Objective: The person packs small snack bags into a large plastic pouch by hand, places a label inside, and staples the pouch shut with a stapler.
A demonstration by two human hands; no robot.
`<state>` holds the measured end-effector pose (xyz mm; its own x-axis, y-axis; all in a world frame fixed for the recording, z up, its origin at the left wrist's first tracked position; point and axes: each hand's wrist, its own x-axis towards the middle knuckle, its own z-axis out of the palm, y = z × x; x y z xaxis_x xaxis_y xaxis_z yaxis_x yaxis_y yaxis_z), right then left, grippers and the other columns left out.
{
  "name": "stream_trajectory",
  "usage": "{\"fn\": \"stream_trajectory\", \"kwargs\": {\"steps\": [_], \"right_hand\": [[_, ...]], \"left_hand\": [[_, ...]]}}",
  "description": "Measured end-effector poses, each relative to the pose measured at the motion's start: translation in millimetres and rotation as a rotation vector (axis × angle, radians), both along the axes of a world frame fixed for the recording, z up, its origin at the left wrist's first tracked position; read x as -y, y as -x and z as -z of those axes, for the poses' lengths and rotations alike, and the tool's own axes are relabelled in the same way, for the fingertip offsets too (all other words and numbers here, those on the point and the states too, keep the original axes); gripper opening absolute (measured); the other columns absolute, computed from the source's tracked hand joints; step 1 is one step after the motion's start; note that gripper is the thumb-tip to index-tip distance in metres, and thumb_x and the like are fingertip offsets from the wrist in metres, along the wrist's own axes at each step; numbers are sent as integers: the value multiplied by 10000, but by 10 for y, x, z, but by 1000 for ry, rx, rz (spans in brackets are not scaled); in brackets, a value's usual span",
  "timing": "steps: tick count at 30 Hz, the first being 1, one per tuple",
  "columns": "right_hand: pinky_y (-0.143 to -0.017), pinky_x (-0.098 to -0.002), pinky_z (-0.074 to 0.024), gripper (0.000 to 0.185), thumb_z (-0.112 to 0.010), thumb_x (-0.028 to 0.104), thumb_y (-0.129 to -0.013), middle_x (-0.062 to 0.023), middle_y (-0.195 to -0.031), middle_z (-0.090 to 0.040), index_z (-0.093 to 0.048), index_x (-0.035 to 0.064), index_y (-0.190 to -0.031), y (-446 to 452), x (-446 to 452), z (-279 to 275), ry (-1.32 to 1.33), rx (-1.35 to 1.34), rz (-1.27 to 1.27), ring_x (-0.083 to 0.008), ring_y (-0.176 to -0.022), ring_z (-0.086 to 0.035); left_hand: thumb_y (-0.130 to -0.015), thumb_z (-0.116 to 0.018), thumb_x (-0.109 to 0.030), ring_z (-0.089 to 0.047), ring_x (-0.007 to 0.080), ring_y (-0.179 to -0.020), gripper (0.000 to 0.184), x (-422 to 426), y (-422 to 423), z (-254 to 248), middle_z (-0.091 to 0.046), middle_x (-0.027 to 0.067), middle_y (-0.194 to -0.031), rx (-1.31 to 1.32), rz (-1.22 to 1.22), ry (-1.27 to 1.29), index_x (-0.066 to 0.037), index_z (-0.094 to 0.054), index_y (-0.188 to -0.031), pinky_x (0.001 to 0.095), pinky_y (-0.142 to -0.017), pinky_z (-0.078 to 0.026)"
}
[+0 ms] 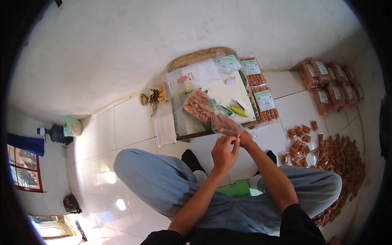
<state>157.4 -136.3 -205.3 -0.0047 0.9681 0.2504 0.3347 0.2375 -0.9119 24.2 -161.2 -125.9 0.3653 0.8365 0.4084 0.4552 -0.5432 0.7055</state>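
Observation:
A clear plastic bag [212,106] partly filled with small packets of orange-brown snacks [199,107] lies over the near part of the low table. My left hand [224,152] is closed, pinching the bag's near edge at its mouth. Through the plastic, my right hand [232,127] shows inside the bag's mouth, its fingers around a brown snack packet [216,121]; the plastic blurs the fingertips. A green stapler [240,111] lies on the table just beyond my right hand.
Two filled, labelled bags [265,102] lie along the table's right side. Loose green labels [228,64] and a white plastic sheet [200,73] lie at the back. Packed bundles [332,83], loose packets [300,145] and a large packet pile [341,171] sit on the floor to the right.

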Motion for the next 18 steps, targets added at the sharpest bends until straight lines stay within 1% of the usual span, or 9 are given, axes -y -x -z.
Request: {"fn": "stream_trajectory", "kwargs": {"steps": [1, 2, 4, 5, 8, 10, 14, 16, 18], "right_hand": [[-1103, -337, -340, 640, -626, 251, -958, -140, -1476, -430, -324, 94, -1500, 17, 29, -17, 139, -118, 6, -245, -1369, -390], [-1103, -337, -340, 640, -626, 251, -958, -140, -1476, -430, -324, 94, -1500, 42, 40, 7, 139, -119, 6, -245, -1369, -390], [-1116, -343, -313, 604, -590, 326, -978, -143, -1490, -411, -359, 91, -1485, 108, 41, 142, 129, -337, 6, -236, -1388, -355], [-1116, -343, -313, 604, -590, 326, -978, -143, -1490, -411, -359, 91, -1485, 124, 32, 202, 128, -338, 6, -236, -1388, -355], [-1137, -361, -287, 591, -634, 308, -949, -167, -1518, -364, -418, 92, -1454, 175, -9, 292, 53, -263, 63, -261, -1423, -305], [-1128, -370, -316, 590, -675, 284, -911, -187, -1514, -354, -460, 93, -1426, 143, -26, 309, -79, 116, 95, -317, -1406, -340], [-1108, -388, -355, 603, -722, 260, -860, -207, -1463, -412, -496, 97, -1395, 159, -67, 246, -30, 118, 126, -358, -1371, -388], [-1077, -411, -397, 579, -721, 219, -863, -211, -1430, -440, -499, 72, -1377, 167, -66, 106, -40, 259, 197, -361, -1330, -440], [-1072, -417, -404, 566, -717, 187, -860, -216, -1422, -448, -499, 60, -1368, 110, -9, -23, -15, 192, 118, -362, -1328, -442]], "left_hand": [[-824, -732, -155, -602, 203, -680, 113, -4, -4, -14, -606, 36, -749, -1, 0, 0, -87, -642, -813, 331, -600, -490], [-824, -730, -151, -603, 204, -681, 111, -7, -20, -26, -605, 36, -747, 14, 3, -5, -85, -641, -816, 332, -601, -491], [-824, -728, -148, -603, 205, -682, 109, -5, -45, -25, -604, 36, -745, 25, 8, -9, -83, -641, -819, 333, -601, -491], [-824, -727, -145, -605, 205, -684, 108, -4, -75, -27, -605, 37, -749, 40, 16, -2, -83, -640, -819, 332, -603, -492], [-826, -724, -145, -608, 208, -690, 106, -4, -69, -29, -607, 39, -760, 28, 44, 15, -81, -639, -821, 329, -608, -496], [-828, -721, -146, -611, 210, -693, 105, 1, -56, -30, -610, 40, -768, 3, 67, 23, -81, -639, -822, 327, -612, -498], [-821, -721, -143, -610, 216, -691, 95, 2, -15, -94, -616, 42, -780, 18, 177, 70, -86, -645, -824, 335, -611, -496], [-820, -719, -146, -609, 222, -691, 95, -73, 2, -170, -618, 41, -783, 15, 224, 68, -84, -648, -826, 341, -617, -496], [-828, -702, -153, -609, 254, -711, 93, -266, 75, -248, -615, 43, -767, -20, 329, -61, -78, -653, -851, 371, -662, -497]]}}
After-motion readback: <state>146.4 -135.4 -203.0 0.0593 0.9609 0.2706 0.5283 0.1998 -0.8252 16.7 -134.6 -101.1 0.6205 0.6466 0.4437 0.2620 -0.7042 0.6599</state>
